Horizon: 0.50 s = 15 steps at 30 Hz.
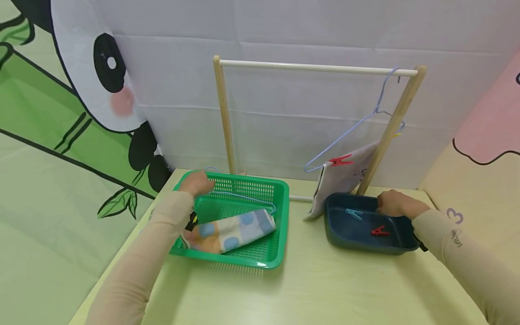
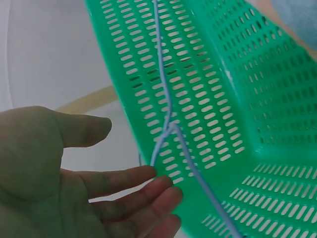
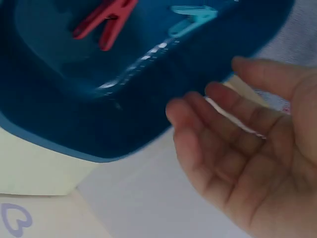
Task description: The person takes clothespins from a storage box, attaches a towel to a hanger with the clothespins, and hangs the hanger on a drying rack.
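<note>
My left hand (image 1: 197, 183) is at the back left of a green basket (image 1: 283, 225), thumb apart from the fingers. In the left wrist view its fingertips lie beside the rim, close to a blue clothes hanger (image 2: 166, 99); contact cannot be told. A folded patterned cloth (image 1: 237, 231) lies in the basket. Over the back right of a dark blue basin (image 1: 365, 246) is my right hand (image 1: 396, 204), its fingers loosely bent with nothing between them. The basin holds a light blue clothespin (image 1: 354, 214) and a red clothespin (image 1: 379, 231).
A drying rack with a white rail (image 1: 300, 67) and wooden posts (image 1: 225, 117) stands behind. From its right end hangs a second blue hanger (image 1: 341, 137). A pale towel (image 1: 345, 178) hangs there with another red clothespin (image 1: 341, 160), close behind the basin. Walls border the table (image 1: 308, 289).
</note>
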Each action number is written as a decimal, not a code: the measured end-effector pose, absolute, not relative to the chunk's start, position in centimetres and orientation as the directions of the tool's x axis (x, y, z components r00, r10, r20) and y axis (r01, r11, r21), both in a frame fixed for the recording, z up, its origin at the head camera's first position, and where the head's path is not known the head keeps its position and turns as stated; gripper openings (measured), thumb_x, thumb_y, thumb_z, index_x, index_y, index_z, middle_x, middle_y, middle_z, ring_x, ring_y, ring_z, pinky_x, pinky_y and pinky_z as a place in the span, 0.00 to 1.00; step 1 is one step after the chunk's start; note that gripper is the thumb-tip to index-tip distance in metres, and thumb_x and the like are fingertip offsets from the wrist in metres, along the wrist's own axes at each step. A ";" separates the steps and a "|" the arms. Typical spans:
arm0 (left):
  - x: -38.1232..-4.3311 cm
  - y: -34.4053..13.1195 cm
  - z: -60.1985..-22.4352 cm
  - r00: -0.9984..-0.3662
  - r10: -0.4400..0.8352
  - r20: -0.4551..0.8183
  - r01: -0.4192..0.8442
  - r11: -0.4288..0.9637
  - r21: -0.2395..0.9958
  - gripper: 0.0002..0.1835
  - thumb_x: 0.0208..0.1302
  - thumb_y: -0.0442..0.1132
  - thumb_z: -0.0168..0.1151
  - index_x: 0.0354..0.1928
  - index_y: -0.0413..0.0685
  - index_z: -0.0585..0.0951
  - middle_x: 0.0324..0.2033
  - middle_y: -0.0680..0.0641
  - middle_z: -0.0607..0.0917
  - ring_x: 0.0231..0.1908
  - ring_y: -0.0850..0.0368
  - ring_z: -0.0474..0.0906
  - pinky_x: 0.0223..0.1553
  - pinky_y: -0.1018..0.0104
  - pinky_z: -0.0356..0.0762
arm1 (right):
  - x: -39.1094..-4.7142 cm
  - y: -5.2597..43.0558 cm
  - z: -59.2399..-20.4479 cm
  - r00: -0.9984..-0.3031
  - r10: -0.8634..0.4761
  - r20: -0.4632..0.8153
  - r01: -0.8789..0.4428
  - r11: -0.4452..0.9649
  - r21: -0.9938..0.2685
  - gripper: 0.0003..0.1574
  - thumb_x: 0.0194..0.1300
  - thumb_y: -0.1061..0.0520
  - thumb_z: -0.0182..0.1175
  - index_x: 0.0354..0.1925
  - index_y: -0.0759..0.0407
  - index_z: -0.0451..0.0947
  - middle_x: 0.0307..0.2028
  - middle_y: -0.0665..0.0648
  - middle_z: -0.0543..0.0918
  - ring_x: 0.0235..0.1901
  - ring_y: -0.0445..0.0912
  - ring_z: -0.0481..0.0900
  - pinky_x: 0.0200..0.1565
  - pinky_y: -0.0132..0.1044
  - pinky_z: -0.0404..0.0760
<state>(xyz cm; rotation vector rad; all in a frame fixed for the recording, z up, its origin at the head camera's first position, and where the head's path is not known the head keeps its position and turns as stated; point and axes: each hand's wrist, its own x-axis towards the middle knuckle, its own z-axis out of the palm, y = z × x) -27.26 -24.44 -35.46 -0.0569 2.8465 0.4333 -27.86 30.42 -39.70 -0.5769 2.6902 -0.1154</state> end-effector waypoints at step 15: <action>-28.0 -25.3 -37.1 -0.923 -0.029 -0.384 -0.151 0.944 0.293 0.19 0.73 0.47 0.42 0.39 0.38 0.74 0.29 0.43 0.72 0.30 0.49 0.69 0.36 0.54 0.68 | -27.1 30.3 -42.3 -0.782 -0.379 -0.495 -0.342 0.925 -0.168 0.25 0.60 0.59 0.64 0.51 0.74 0.73 0.45 0.70 0.78 0.37 0.53 0.77 0.38 0.48 0.78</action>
